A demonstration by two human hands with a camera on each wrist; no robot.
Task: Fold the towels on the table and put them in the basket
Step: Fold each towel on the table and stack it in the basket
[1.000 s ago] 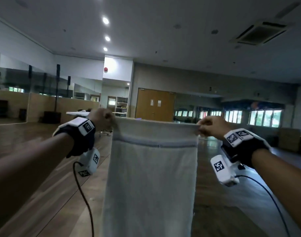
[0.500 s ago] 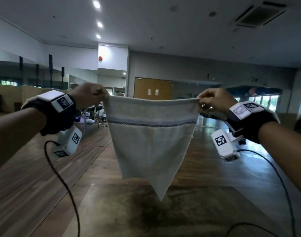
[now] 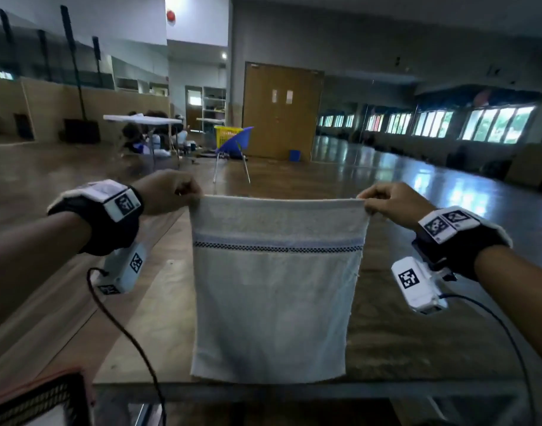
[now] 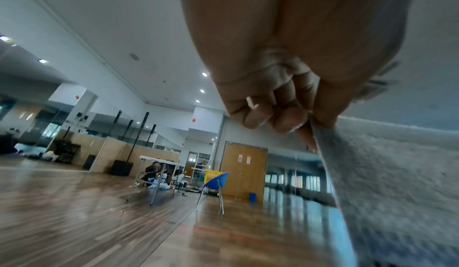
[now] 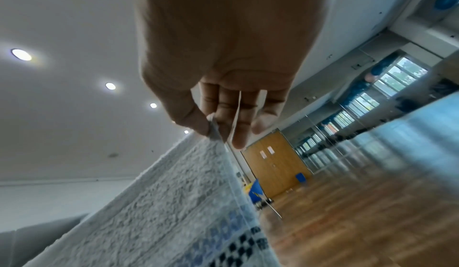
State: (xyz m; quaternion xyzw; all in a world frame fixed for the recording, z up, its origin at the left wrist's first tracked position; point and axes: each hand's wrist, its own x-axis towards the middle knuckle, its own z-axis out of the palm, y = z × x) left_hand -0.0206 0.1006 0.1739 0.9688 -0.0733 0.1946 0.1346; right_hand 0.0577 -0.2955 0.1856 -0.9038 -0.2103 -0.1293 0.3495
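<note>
A white towel with a blue and black checked stripe hangs flat in front of me, its lower edge near the front edge of the brown table. My left hand pinches its top left corner; in the left wrist view my left hand has its fingers curled on the towel. My right hand pinches the top right corner, and the right wrist view shows my right hand with thumb and forefinger closed on the towel. The corner of a mesh basket with a pink rim shows at the bottom left.
Beyond the table, a blue chair stands on the wooden floor, with a yellow basket behind it. A white folding table with people sitting by it is at the back left. Cables hang from both wrist cameras.
Both hands have come down with the towel, from in front of the doors to just above the table. The towel, whose lower part was bunched to a point, now hangs flat.
</note>
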